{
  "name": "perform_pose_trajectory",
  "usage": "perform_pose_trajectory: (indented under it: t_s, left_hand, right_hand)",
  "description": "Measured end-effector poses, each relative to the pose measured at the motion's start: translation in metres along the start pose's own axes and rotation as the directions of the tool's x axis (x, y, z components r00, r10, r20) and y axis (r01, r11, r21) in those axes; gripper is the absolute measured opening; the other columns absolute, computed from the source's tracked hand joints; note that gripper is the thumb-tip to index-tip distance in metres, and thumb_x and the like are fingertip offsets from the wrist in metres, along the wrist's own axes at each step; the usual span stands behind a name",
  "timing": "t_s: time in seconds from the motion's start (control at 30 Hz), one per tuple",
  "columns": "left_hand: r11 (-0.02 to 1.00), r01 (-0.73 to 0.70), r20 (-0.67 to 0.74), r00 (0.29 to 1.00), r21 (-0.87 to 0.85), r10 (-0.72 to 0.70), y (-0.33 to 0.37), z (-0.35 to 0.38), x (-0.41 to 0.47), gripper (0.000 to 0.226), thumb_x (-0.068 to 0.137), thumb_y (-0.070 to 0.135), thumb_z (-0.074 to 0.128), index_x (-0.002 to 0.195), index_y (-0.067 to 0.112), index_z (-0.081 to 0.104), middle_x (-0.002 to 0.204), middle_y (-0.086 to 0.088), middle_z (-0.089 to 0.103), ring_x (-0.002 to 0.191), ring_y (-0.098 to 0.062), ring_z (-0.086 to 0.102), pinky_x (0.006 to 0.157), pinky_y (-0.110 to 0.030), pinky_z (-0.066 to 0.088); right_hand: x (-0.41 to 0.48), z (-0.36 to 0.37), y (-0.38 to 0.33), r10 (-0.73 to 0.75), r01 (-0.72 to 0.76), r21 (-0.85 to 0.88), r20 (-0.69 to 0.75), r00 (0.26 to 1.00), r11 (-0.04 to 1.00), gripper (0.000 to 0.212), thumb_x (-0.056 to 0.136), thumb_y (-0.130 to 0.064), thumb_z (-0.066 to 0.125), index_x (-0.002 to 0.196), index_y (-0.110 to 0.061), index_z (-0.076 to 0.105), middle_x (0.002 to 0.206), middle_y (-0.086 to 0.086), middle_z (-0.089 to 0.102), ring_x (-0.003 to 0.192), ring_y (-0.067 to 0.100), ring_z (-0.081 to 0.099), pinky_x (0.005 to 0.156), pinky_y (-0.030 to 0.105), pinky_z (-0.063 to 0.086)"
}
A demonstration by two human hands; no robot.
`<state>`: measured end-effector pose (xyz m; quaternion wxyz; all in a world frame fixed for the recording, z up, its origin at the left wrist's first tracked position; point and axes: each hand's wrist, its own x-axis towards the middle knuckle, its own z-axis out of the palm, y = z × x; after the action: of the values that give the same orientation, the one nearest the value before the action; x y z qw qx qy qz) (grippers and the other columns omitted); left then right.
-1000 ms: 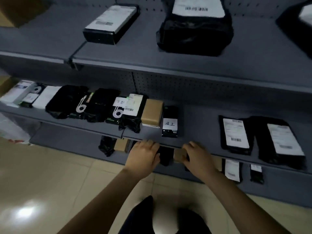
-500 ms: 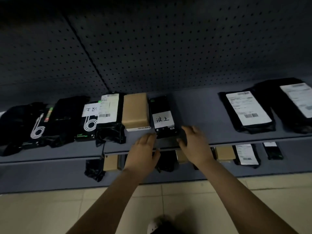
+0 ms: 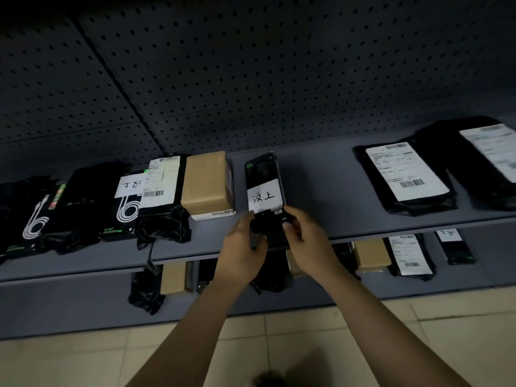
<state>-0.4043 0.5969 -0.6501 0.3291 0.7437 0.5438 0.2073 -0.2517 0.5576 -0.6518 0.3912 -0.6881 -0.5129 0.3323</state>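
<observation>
My left hand (image 3: 241, 247) and right hand (image 3: 310, 241) both grip the near end of the black box (image 3: 262, 174) with the white handwritten label, one on each side. It sits on the grey shelf (image 3: 321, 185), just right of the brown box (image 3: 206, 182).

I see a black box (image 3: 264, 185) with faint green print at its top and a white label bearing black handwritten characters. The cardboard box (image 3: 206, 182) is plain tan, with a white barcode strip on its edge. One black packet (image 3: 127, 213) shows a white coiled-line graphic. The black bags (image 3: 402, 177) carry white labels with black barcodes. The shelf (image 3: 321, 174) is flat grey. The back panel (image 3: 251, 79) is dark grey, dotted with small holes, and the floor (image 3: 307, 344) is pale beige tile.
</observation>
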Motion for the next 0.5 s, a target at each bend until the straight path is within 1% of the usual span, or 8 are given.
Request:
perform_pose_trajectory:
  t_s: [0.07, 0.13, 0.23, 0.27, 0.3, 0.37, 0.43, 0.5]
  left_hand:
    - [0.996, 0.031, 0.073, 0.997, -0.079, -0.025, 0.012, 0.007, -0.006, 0.056, 0.093, 0.011, 0.058, 0.145, 0.019, 0.038, 0.119, -0.002, 0.063, 0.113, -0.019, 0.061, 0.089, -0.023, 0.050]
    - [0.992, 0.032, 0.128, 0.992, -0.119, -0.017, 0.022, 0.018, -0.010, 0.053, 0.096, 0.017, 0.056, 0.145, 0.026, 0.038, 0.116, 0.002, 0.065, 0.107, -0.015, 0.064, 0.084, -0.022, 0.052]
    - [0.985, 0.054, 0.126, 0.992, -0.163, -0.033, 0.039, 0.024, -0.014, 0.041, 0.102, 0.030, 0.046, 0.142, 0.031, 0.040, 0.109, 0.012, 0.061, 0.087, 0.003, 0.062, 0.067, -0.007, 0.044]
    - [0.978, 0.068, 0.092, 0.995, -0.198, -0.050, 0.043, 0.024, -0.015, 0.041, 0.102, 0.034, 0.042, 0.143, 0.031, 0.038, 0.111, 0.012, 0.059, 0.090, 0.002, 0.061, 0.068, -0.009, 0.043]
    - [0.974, 0.057, 0.042, 0.998, -0.220, -0.049, 0.045, 0.022, -0.015, 0.045, 0.102, 0.039, 0.039, 0.146, 0.032, 0.033, 0.121, 0.009, 0.056, 0.105, -0.005, 0.060, 0.079, -0.013, 0.044]
    - [0.978, -0.005, -0.031, 1.000, -0.210, -0.002, 0.044, 0.017, -0.016, 0.056, 0.099, 0.048, 0.036, 0.152, 0.038, 0.020, 0.148, 0.004, 0.039, 0.132, -0.013, 0.043, 0.101, -0.026, 0.041]
    - [0.981, -0.051, -0.062, 0.997, -0.188, 0.040, 0.037, 0.012, -0.014, 0.058, 0.096, 0.052, 0.036, 0.151, 0.038, 0.024, 0.155, 0.005, 0.029, 0.137, -0.013, 0.039, 0.107, -0.033, 0.041]
    - [0.985, -0.058, -0.098, 0.994, -0.161, 0.042, 0.026, 0.010, -0.013, 0.053, 0.098, 0.047, 0.041, 0.147, 0.029, 0.036, 0.149, 0.003, 0.037, 0.130, -0.015, 0.048, 0.103, -0.038, 0.047]
  right_hand:
    - [-0.009, -0.017, -0.002, 0.010, -0.003, 0.103, -0.076, 0.997, 0.995, 0.032, 0.101, -0.016, 0.049, 0.132, -0.020, 0.056, 0.123, -0.001, 0.061, 0.107, 0.004, 0.056, 0.084, 0.001, 0.039]
    - [-0.014, -0.033, -0.005, 0.004, 0.025, 0.179, -0.161, 0.987, 0.984, 0.026, 0.100, -0.013, 0.051, 0.119, -0.023, 0.064, 0.115, -0.006, 0.065, 0.103, 0.000, 0.059, 0.084, 0.001, 0.040]
    - [-0.013, -0.045, -0.008, -0.005, 0.041, 0.216, -0.168, 0.986, 0.975, 0.021, 0.097, -0.011, 0.056, 0.110, -0.024, 0.067, 0.108, -0.009, 0.068, 0.101, -0.005, 0.060, 0.087, 0.004, 0.043]
    - [-0.012, -0.046, -0.009, -0.001, 0.037, 0.235, -0.153, 0.988, 0.971, 0.021, 0.096, -0.011, 0.058, 0.111, -0.024, 0.066, 0.107, -0.010, 0.068, 0.101, -0.006, 0.061, 0.088, 0.006, 0.044]
    - [-0.010, -0.046, -0.011, 0.003, 0.031, 0.260, -0.133, 0.991, 0.965, 0.021, 0.096, -0.012, 0.059, 0.112, -0.023, 0.065, 0.108, -0.011, 0.068, 0.101, -0.006, 0.061, 0.089, 0.007, 0.045]
    - [-0.007, -0.041, -0.012, 0.004, 0.016, 0.262, -0.078, 0.997, 0.965, 0.023, 0.095, -0.015, 0.061, 0.116, -0.023, 0.065, 0.108, -0.015, 0.067, 0.100, -0.008, 0.061, 0.088, 0.009, 0.046]
    - [-0.004, -0.030, -0.011, 0.013, -0.006, 0.201, -0.030, 0.999, 0.980, 0.022, 0.095, -0.018, 0.061, 0.116, -0.024, 0.065, 0.104, -0.019, 0.065, 0.096, -0.012, 0.060, 0.084, 0.009, 0.046]
    - [0.001, -0.017, -0.007, 0.061, -0.058, 0.129, -0.015, 0.998, 0.990, 0.025, 0.094, -0.024, 0.063, 0.119, -0.022, 0.064, 0.109, -0.011, 0.067, 0.098, -0.004, 0.062, 0.088, 0.018, 0.050]
